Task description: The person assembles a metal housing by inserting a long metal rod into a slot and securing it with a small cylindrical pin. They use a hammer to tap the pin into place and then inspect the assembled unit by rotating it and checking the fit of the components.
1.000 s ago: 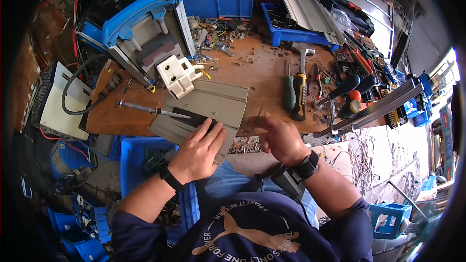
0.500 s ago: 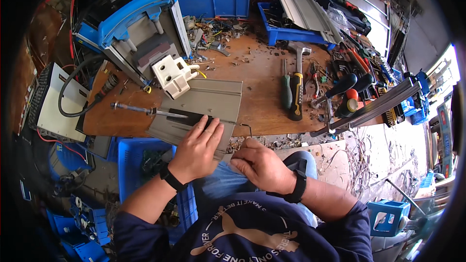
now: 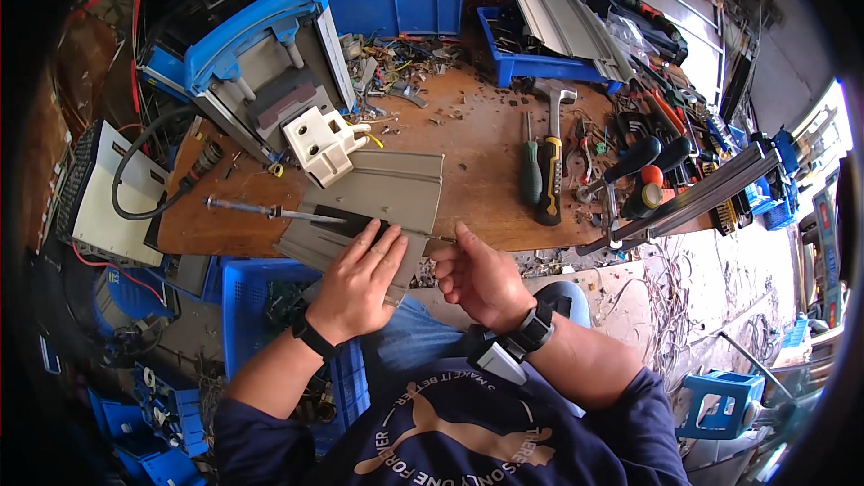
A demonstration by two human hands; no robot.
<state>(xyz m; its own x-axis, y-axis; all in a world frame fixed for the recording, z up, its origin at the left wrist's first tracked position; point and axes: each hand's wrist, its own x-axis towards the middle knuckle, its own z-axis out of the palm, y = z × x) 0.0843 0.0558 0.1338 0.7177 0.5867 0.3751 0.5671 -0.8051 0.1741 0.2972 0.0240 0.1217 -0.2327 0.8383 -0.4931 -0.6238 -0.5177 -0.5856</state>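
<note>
My left hand point(image 3: 355, 283) lies flat with fingers stretched out, pressing on a grey-beige metal panel point(image 3: 396, 184) and a dark flat strip point(image 3: 360, 224) on it. A screwdriver point(image 3: 247, 208) with a translucent handle lies to the left, its shaft reaching over the panel to the strip. Beyond the panel's right edge a thin bent rod, like a hex key point(image 3: 439, 238), sticks out toward my right hand point(image 3: 481, 277). My right thumb and curled fingers close around its outer end, which they mostly hide.
A cream plastic block point(image 3: 322, 146) rests against the panel's far edge. On the right of the wooden bench point(image 3: 477, 180) lie a hammer point(image 3: 551, 153), a green-handled screwdriver point(image 3: 531, 157) and pliers point(image 3: 585, 157). Blue bins point(image 3: 396, 4) stand behind; a blue basket point(image 3: 232, 306) is below left.
My right hand has turned, with the thumb now up by the rod, and the rod's bent end no longer shows. The panel has shifted slightly left. My left hand stays on it.
</note>
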